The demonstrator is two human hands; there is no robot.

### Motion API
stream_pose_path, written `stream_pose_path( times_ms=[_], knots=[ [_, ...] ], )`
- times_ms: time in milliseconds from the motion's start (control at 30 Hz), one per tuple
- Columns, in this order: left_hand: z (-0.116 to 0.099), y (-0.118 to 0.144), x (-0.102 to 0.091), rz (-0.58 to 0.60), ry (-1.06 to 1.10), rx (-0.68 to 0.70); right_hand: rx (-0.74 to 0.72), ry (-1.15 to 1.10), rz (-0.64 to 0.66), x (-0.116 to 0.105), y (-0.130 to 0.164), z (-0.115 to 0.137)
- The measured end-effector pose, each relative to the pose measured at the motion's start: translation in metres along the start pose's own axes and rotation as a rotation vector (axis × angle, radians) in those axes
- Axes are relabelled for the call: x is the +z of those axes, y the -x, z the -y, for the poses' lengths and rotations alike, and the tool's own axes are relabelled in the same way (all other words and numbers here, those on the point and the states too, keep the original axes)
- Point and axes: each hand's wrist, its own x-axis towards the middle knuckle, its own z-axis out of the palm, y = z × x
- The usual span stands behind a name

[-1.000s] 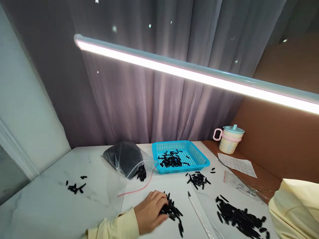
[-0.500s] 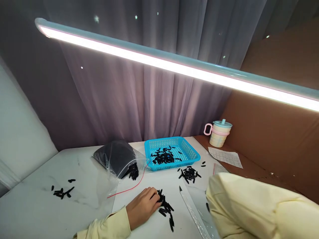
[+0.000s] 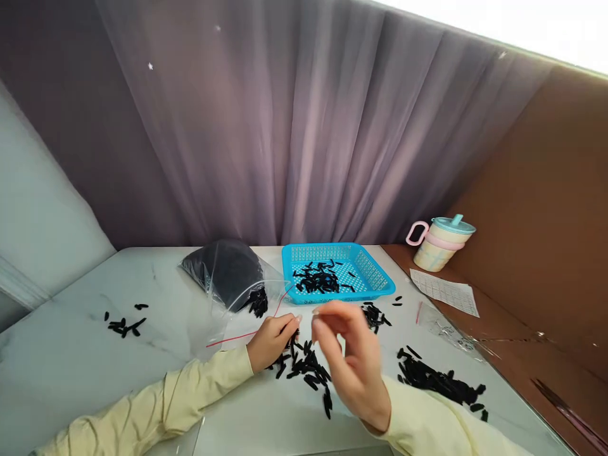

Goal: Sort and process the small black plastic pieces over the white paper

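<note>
My left hand [image 3: 272, 343] is closed in a pinch, low over a loose heap of small black elongated pieces [image 3: 308, 366]. A dark piece shows at its fingertips, partly hidden by the fingers. To its right, my right hand [image 3: 354, 364] is raised nearer the camera, thumb and forefinger curled together and slightly blurred. Whatever lies between those fingertips is too small to make out. Behind the hands, a blue perforated basket [image 3: 373, 296] holds more black pieces. A clear bag [image 3: 228, 275] full of dark material lies left of it, some pieces spilling from its mouth.
Other black pieces lie at the left [image 3: 126, 326], behind my right hand [image 3: 377, 316], and in a larger pile at right [image 3: 441, 380]. A small clear bag [image 3: 449, 332], gridded paper [image 3: 445, 291], lidded cup [image 3: 439, 244] and tweezers [image 3: 565, 408] are along the right side.
My right hand has come into view, raised beside the left. My left hand has lifted off the heap and pinches. The view has tilted down, revealing the right pile; the white pointed tool is now hidden.
</note>
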Motion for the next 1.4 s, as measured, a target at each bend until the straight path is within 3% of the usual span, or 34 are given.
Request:
stream_pose_path(
  times_ms=[133,233,467,567,633,800,933,1167,1400],
  knots=[
    [-0.003,0.002,0.008,0.072,0.225,-0.189,0.162,0.153,0.254,0.006,0.006,-0.031],
    [-0.005,0.005,0.010,0.057,0.301,-0.256,0.229,0.135,0.332,0.008,0.016,-0.043],
    [-0.011,0.009,0.010,0.015,0.042,-0.114,0.318,-0.108,0.297,0.016,0.017,-0.061],
    [-0.008,0.009,0.010,0.017,0.120,-0.179,0.360,-0.208,0.358,0.014,0.021,-0.065],
    [-0.005,0.008,0.009,0.033,0.285,-0.263,0.386,-0.280,0.373,0.012,0.022,-0.066],
    [-0.003,0.004,0.005,0.075,0.636,-0.401,0.529,-0.506,0.325,0.009,0.015,-0.064],
    [-0.004,0.004,0.000,0.081,0.597,-0.368,0.586,-0.641,0.320,0.006,0.009,-0.064],
    [-0.007,0.008,-0.003,0.188,0.525,-0.335,0.628,-0.753,0.315,0.003,0.005,-0.064],
    [-0.003,0.010,-0.002,0.265,0.469,-0.295,0.606,-0.852,0.395,0.001,0.001,-0.066]
  ],
)
